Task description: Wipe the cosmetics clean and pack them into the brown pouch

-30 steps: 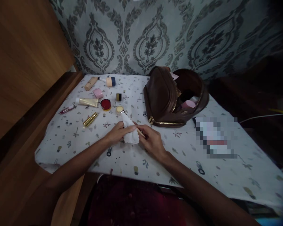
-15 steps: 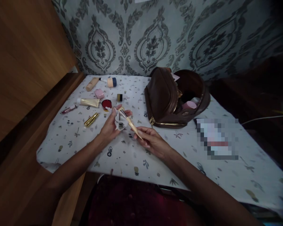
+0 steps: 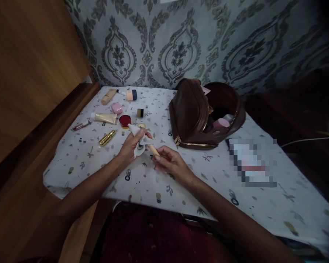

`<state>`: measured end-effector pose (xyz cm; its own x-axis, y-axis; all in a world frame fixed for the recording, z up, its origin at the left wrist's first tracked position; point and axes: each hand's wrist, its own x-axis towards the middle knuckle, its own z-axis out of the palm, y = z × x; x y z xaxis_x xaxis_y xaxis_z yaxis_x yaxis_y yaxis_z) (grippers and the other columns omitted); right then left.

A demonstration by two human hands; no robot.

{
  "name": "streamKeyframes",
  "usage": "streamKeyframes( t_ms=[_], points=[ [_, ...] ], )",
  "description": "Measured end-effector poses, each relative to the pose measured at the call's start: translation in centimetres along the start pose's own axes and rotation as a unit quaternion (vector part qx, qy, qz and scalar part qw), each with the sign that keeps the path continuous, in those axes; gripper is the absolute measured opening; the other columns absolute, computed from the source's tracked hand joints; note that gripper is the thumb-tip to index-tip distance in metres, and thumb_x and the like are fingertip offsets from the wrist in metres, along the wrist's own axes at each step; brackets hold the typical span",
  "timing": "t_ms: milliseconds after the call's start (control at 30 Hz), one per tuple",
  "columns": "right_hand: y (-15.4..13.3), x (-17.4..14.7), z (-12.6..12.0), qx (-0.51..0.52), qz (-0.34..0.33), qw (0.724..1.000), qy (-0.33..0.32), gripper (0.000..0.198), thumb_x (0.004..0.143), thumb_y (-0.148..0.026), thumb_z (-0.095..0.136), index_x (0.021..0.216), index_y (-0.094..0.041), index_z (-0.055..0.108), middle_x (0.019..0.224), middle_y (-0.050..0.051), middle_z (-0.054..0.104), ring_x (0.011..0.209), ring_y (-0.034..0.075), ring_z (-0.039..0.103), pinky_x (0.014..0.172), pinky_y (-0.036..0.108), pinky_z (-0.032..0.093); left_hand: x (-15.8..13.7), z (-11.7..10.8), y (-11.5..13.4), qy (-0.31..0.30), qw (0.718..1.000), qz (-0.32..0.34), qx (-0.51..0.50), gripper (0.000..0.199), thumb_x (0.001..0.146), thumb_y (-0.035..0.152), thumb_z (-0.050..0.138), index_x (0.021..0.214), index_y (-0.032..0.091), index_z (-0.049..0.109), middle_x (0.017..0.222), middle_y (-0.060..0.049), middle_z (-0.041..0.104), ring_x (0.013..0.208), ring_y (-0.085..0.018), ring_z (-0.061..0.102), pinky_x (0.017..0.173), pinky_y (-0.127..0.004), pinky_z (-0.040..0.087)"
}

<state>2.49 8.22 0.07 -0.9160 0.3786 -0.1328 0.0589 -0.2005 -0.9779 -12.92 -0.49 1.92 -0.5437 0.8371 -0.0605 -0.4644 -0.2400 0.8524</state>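
Note:
My left hand (image 3: 128,147) is closed around a crumpled white wipe (image 3: 139,149), with the makeup brush (image 3: 153,149) running through it. The brush's pale bristle tip pokes out beyond my left fingers, and its middle is hidden by hand and wipe. My right hand (image 3: 174,163) pinches the light handle at its lower end. Just beyond my left hand sits a round red-topped container (image 3: 125,121). A gold lipstick tube (image 3: 107,138) lies to the left of that hand, and a small olive-and-black jar (image 3: 140,113) stands farther back.
A brown leather cosmetic bag (image 3: 188,117) stands open at the back right, a pink item inside. A cream tube (image 3: 105,118), lip gloss (image 3: 81,125), pink container (image 3: 116,108), beige tube (image 3: 109,97) and blue-lidded jar (image 3: 131,95) lie at left. A blurred-out object (image 3: 252,162) lies right.
My left hand and the wipe have closed over the brush's metal collar, which showed before. The visible handle now looks shorter and my right fingers have shifted slightly on it.

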Motion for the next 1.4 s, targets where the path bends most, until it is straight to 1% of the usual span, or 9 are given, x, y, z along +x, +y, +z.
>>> streamKeyframes(
  t_ms=[233,400,500,633,733,833,1000,1233,1400],
  points=[
    [1.1,0.9,-0.4,0.029,-0.016,0.999,-0.002,0.041,0.078,-0.058,0.070,0.085,-0.017,0.069,0.065,0.003,0.066,0.050,0.014,0.060,0.041,0.024,0.039,-1.0,0.9,-1.5,-0.208,0.970,-0.082,0.096,0.053,0.079,0.064,0.064,0.097,0.015,0.062,0.061,0.000,0.063,0.045,-0.015,0.059,0.048,-0.026,0.046],
    [0.3,0.7,-1.1,-0.059,-0.047,0.995,0.059,0.040,0.075,-0.055,0.072,0.082,-0.016,0.072,0.063,0.001,0.064,0.049,0.012,0.055,0.046,0.024,0.042,-0.4,-0.5,-0.4,-0.167,0.930,0.071,0.319,0.037,0.091,0.051,0.052,0.086,0.015,0.059,0.080,-0.005,0.065,0.071,-0.017,0.062,0.068,-0.028,0.049],
    [-0.5,0.2,-1.3,-0.047,-0.093,0.989,0.104,0.038,0.076,-0.049,0.074,0.098,-0.018,0.069,0.075,0.001,0.065,0.051,0.009,0.055,0.044,0.022,0.040,-0.4,-1.4,1.1,-0.160,0.793,0.172,0.563,0.013,0.091,0.028,0.052,0.094,0.016,0.057,0.091,-0.006,0.065,0.085,-0.020,0.061,0.077,-0.031,0.047],
    [-0.6,0.2,-1.5,-0.001,-0.132,0.983,0.129,0.045,0.077,-0.046,0.073,0.113,-0.023,0.061,0.082,-0.001,0.063,0.051,0.009,0.057,0.040,0.020,0.035,-0.5,-1.9,1.8,-0.164,0.570,0.232,0.771,0.018,0.089,0.016,0.053,0.107,0.015,0.058,0.100,-0.010,0.066,0.098,-0.027,0.060,0.084,-0.038,0.045],
    [-0.1,0.5,-1.6,-0.009,-0.120,0.983,0.137,0.036,0.080,-0.046,0.070,0.105,-0.021,0.062,0.075,-0.002,0.062,0.050,0.009,0.054,0.040,0.020,0.034,-0.5,-2.1,1.5,-0.197,0.503,0.232,0.809,0.018,0.090,0.016,0.056,0.107,0.016,0.059,0.097,-0.009,0.066,0.094,-0.026,0.062,0.083,-0.037,0.045],
    [0.5,0.8,-1.6,-0.017,-0.111,0.985,0.128,0.032,0.079,-0.044,0.072,0.097,-0.020,0.062,0.065,-0.004,0.057,0.047,0.008,0.050,0.041,0.020,0.033,-0.4,-2.0,1.0,-0.196,0.513,0.228,0.804,0.019,0.087,0.013,0.058,0.106,0.017,0.060,0.100,-0.008,0.068,0.095,-0.025,0.063,0.086,-0.038,0.046],
    [1.3,0.6,-1.0,-0.055,-0.140,0.986,0.075,0.033,0.073,-0.045,0.078,0.086,-0.022,0.059,0.071,-0.004,0.059,0.060,0.012,0.059,0.055,0.024,0.050,-1.1,-0.7,0.1,-0.195,0.588,0.240,0.747,0.031,0.089,0.019,0.059,0.120,0.016,0.055,0.113,-0.012,0.069,0.108,-0.027,0.062,0.094,-0.040,0.047],
    [1.2,0.2,-0.8,-0.075,-0.144,0.985,0.059,0.032,0.075,-0.047,0.076,0.087,-0.021,0.063,0.077,0.000,0.066,0.070,0.014,0.064,0.067,0.028,0.053,-1.2,-0.2,0.2,-0.228,0.598,0.174,0.749,0.021,0.093,0.028,0.055,0.110,0.015,0.059,0.106,-0.011,0.070,0.101,-0.027,0.066,0.087,-0.037,0.050],
    [-0.1,-0.1,-1.1,-0.054,-0.155,0.979,0.122,0.028,0.078,-0.042,0.075,0.093,-0.020,0.064,0.071,-0.001,0.061,0.059,0.012,0.057,0.051,0.024,0.044,-0.3,-2.1,1.5,-0.183,0.621,0.138,0.750,0.024,0.093,0.025,0.052,0.112,0.015,0.060,0.110,-0.013,0.070,0.102,-0.027,0.066,0.087,-0.036,0.049]
  ],
)
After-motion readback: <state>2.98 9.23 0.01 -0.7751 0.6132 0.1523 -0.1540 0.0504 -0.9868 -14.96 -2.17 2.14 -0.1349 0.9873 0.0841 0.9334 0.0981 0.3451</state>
